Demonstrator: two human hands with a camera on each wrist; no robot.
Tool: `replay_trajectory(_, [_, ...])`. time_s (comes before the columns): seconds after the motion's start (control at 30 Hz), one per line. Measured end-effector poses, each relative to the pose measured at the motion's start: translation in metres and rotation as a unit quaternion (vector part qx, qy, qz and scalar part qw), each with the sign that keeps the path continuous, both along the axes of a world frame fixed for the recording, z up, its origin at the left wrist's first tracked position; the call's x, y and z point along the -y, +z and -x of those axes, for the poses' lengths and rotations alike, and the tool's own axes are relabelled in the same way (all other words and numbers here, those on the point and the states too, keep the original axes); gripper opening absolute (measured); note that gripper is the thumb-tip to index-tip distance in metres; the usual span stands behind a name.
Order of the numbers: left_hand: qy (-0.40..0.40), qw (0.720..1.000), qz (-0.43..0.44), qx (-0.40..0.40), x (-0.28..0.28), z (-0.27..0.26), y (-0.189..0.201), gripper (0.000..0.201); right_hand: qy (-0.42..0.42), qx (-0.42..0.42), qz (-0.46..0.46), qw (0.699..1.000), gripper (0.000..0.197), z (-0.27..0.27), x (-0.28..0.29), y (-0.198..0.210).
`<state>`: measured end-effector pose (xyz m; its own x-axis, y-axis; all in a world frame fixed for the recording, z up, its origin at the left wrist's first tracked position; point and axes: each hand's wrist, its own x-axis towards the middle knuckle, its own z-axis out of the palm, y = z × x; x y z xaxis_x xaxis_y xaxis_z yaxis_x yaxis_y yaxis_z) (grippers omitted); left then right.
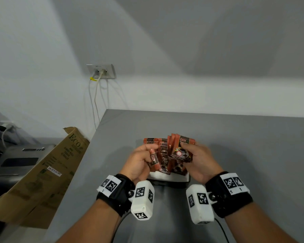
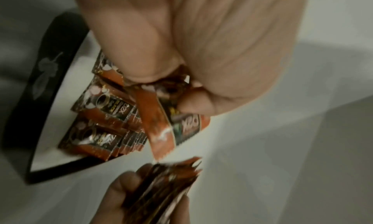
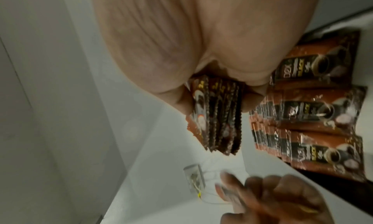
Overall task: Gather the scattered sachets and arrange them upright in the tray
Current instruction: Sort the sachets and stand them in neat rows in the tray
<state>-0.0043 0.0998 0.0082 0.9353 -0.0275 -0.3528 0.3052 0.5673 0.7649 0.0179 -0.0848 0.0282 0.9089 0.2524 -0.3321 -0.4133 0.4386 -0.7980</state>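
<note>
Two hands work just above the near edge of the tray [image 1: 167,179], which sits on the grey table [image 1: 253,155] close to the person. By the look of it the gathering is nearly over and the filling is under way: loose sachets are being fed into the rows one at a time. The left hand [image 1: 139,162] pinches a single sachet [image 1: 154,159] between thumb and curled fingers, its long side roughly upright, beside the left of the tray. The right hand [image 1: 198,160] is clamped on a small stack of sachets [image 1: 180,151], several edge to edge in the right wrist view, held over the tray's right side. Next, I judge, the single sachet must be slid down on end into a gap in a row, without tipping its neighbours. Beyond the hands, the rows of sachets already standing [image 1: 162,148] fill the tray toward its far side. Farther off, a cardboard box [image 1: 47,172] leans left of the table, and a wall socket [image 1: 101,71] with cables hangs on the wall.
</note>
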Motion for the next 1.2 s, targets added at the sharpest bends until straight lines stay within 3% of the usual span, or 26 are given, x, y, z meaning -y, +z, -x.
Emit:
replay_trajectory(0.07, [0.018,0.998,-0.052,-0.006,-0.003,-0.002,-0.001,0.019,-0.019,-0.023,-0.001,1.000,0.032,-0.002,0.007,-0.004])
replay_trajectory(0.17, [0.026,0.995,-0.100,-0.010,-0.003,-0.002,-0.004,0.019,-0.016,-0.029,0.004,0.999,0.048,-0.001,0.009,-0.007])
replay_trajectory(0.27, [0.032,0.990,-0.136,-0.012,0.006,-0.003,-0.006,0.020,0.024,-0.002,0.041,0.999,0.043,0.005,0.002,-0.006])
replay_trajectory(0.33, [0.035,0.994,-0.101,-0.006,0.014,0.000,-0.004,0.015,0.056,0.037,0.078,0.995,0.042,0.009,-0.005,-0.005])
replay_trajectory(0.43, [0.001,1.000,0.017,0.004,0.019,0.005,0.004,0.047,0.092,0.116,0.180,0.972,0.040,0.015,-0.008,0.001])
replay_trajectory(0.5, [-0.035,0.996,0.078,-0.003,0.018,0.006,0.005,0.056,0.102,0.166,0.238,0.951,0.038,0.016,-0.008,0.008])
replay_trajectory(0.63, [-0.072,0.994,0.087,0.006,0.023,0.009,0.005,0.062,0.130,0.223,0.255,0.932,0.033,0.019,-0.012,0.020])
replay_trajectory(0.7, [-0.068,0.994,0.080,0.012,0.022,0.009,0.006,0.061,0.151,0.269,0.322,0.895,0.030,0.017,-0.015,0.016])
replay_trajectory(0.8, [-0.068,0.995,0.079,0.005,0.021,0.006,0.004,0.047,0.153,0.291,0.508,0.796,0.039,0.009,-0.016,0.007])
replay_trajectory(0.87, [-0.050,0.997,0.062,-0.014,0.018,0.004,0.003,0.044,0.166,0.295,0.514,0.788,0.052,0.009,-0.013,0.012])
replay_trajectory(0.93, [-0.044,0.997,0.052,-0.023,0.015,0.004,0.002,0.051,0.210,0.326,0.469,0.793,0.079,0.011,-0.008,0.023])
replay_trajectory(1.0, [-0.054,0.996,0.066,-0.022,0.015,0.005,0.005,0.057,0.270,0.382,0.494,0.734,0.109,0.010,-0.006,0.028])
replay_trajectory(1.07, [-0.076,0.994,0.075,-0.012,0.015,0.007,0.005,0.060,0.297,0.429,0.539,0.661,0.117,0.008,-0.012,0.021])
replay_trajectory(1.1, [-0.086,0.994,0.074,-0.006,0.015,0.008,0.005,0.065,0.289,0.439,0.546,0.652,0.112,0.007,-0.015,0.017])
replay_trajectory(1.2, [-0.110,0.992,0.060,0.000,0.013,0.011,0.006,0.072,0.252,0.445,0.511,0.691,0.089,0.004,-0.019,0.011])
